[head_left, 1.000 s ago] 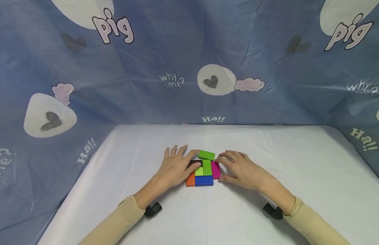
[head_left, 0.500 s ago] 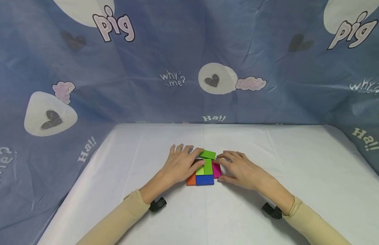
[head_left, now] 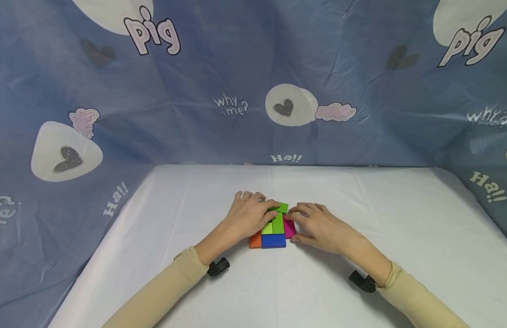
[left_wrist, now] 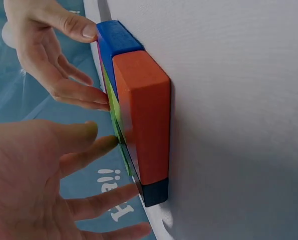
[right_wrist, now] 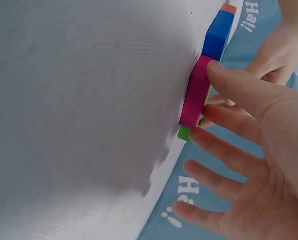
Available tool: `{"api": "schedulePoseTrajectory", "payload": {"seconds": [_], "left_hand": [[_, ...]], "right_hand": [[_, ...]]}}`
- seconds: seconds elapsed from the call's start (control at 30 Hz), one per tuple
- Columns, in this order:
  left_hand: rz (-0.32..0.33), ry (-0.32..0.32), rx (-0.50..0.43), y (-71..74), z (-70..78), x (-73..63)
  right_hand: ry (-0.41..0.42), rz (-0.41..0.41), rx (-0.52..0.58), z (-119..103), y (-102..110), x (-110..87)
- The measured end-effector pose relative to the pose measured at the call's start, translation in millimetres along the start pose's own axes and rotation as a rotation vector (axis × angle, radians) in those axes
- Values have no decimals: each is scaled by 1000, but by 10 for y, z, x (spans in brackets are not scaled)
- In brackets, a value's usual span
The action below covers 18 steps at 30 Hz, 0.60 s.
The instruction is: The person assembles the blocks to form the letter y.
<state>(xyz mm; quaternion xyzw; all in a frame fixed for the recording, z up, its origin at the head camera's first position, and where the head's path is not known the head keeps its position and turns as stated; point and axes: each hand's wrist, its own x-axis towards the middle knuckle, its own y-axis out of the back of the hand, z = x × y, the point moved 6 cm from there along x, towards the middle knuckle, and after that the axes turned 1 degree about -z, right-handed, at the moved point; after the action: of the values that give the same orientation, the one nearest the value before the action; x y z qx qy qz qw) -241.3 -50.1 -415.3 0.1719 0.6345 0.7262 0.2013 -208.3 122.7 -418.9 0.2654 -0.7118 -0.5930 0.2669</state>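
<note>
- The step in hand appears to be lining up the far green block point(head_left: 283, 208), slightly askew at the far edge of a flat block cluster on the white table point(head_left: 302, 291).
- The left hand point(head_left: 249, 216) has its fingers spread, index finger over that block; no pinch shows.
- The right hand point(head_left: 323, 228) is spread too, its thumb touching the magenta block point(head_left: 289, 228).
- The next move probably calls for a light nudge, with the magenta side braced.
</note>
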Motion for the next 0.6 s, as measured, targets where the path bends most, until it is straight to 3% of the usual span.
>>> {"api": "schedulePoseTrajectory", "payload": {"seconds": [0.6], "left_hand": [[-35,-5,44,-66,105,106]], "right_hand": [[-33,-41,22,14,-2,15]]}}
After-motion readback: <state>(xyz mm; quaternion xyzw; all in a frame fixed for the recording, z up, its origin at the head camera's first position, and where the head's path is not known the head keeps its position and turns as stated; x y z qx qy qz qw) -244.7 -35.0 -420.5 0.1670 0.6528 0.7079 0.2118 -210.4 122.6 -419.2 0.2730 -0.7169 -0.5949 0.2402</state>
